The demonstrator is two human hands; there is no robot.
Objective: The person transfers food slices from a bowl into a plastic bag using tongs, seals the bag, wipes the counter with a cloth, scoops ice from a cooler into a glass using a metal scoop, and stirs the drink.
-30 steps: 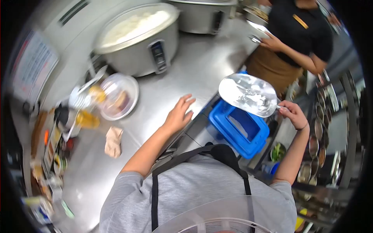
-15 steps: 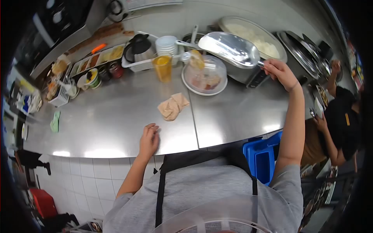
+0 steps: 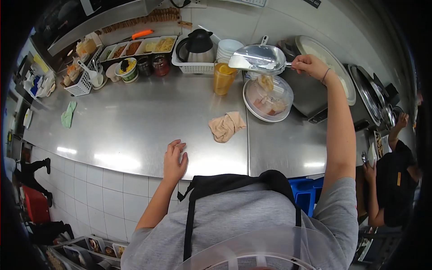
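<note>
My right hand (image 3: 311, 66) is closed round the handle of a shiny metal scoop (image 3: 258, 57), held level with some white stuff in its mouth. The scoop's mouth is right over the rim of a clear cup (image 3: 223, 82) with an amber drink in it. Below the scoop is a plate under a clear plastic dome lid (image 3: 271, 98), with pinkish pieces of food showing through. My left hand (image 3: 175, 161), holding nothing, rests near the counter's front edge with its fingers apart. A folded tan cloth (image 3: 226, 127) lies to its upper right.
Behind are a black-topped jug (image 3: 196, 48) in a white basket, a tray of toppings (image 3: 135, 48) and jars. A large round container (image 3: 310, 48) of white contents stands at the back right. A green cloth (image 3: 69, 114) lies far left. Another person (image 3: 393, 180) works at right.
My right hand has brought the scoop left and down, from above the round container and domed plate to the cup. The head view has shifted; my left hand stays at the counter edge.
</note>
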